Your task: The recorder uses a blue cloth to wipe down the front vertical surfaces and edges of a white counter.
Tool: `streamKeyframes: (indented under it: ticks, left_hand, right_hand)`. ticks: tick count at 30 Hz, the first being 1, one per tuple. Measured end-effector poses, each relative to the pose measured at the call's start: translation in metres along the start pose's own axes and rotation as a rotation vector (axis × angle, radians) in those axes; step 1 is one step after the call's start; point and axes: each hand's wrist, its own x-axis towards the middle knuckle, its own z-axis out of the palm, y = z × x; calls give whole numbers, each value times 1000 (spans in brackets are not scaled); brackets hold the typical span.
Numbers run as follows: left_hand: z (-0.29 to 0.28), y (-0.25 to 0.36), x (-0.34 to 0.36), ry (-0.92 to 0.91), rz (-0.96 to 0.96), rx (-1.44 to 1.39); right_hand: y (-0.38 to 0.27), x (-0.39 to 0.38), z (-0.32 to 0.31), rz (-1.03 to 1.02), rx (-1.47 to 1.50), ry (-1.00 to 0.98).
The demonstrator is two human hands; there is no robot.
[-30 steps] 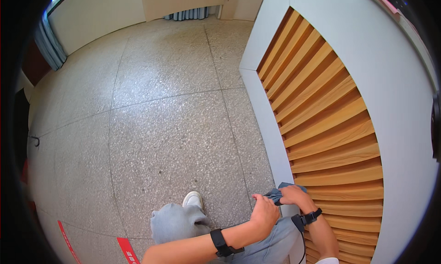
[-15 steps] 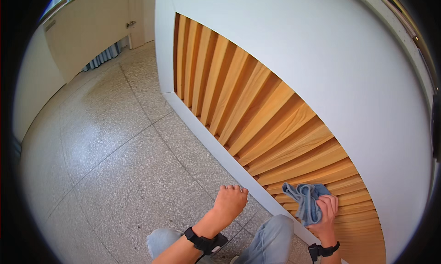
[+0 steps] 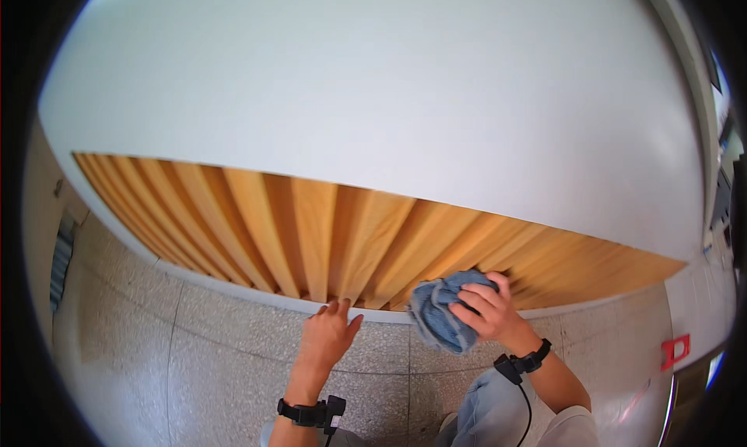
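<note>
The right hand [image 3: 489, 313] holds a blue cloth [image 3: 442, 316]. Its fingers [image 3: 476, 294] are curled over the top of the cloth and squeeze it tight, so the cloth is all bunched up. The thumb is on the near side of the cloth. Most of the cloth sticks out to the left of the hand and hangs down a bit below it. The cloth is pressed against the wood slats [image 3: 334, 237], low down, right where the slats meet the white ledge [image 3: 233, 285] at the bottom.

The left hand [image 3: 327, 338] holds nothing. It is flat and open, with the fingers [image 3: 333, 308] close together and pointing up. The thumb sticks out to the right side. The fingertips touch the white ledge and just reach the bottom of the slats. This hand is near the cloth but does not touch it; there is a gap between them.

Each wrist has a black band [image 3: 311, 413] on it. The slats stand side by side and are light brown. Above them is a big white wall [image 3: 373, 97]. Below the ledge is a grey speckled floor [image 3: 156, 354]. The person's knees, in grey trousers [image 3: 498, 408], show at the bottom.
</note>
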Motion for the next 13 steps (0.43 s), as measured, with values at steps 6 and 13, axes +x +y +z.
streamKeyframes:
  ticks: [6,13]
  left_hand:
    - [16,25,38,186,-117,-114]
    - [-81,156,43,292,208,-476]
  right_hand:
    - [-49,-44,-43,650,569,-116]
    - [-137,-137,-93,2222,2035,879]
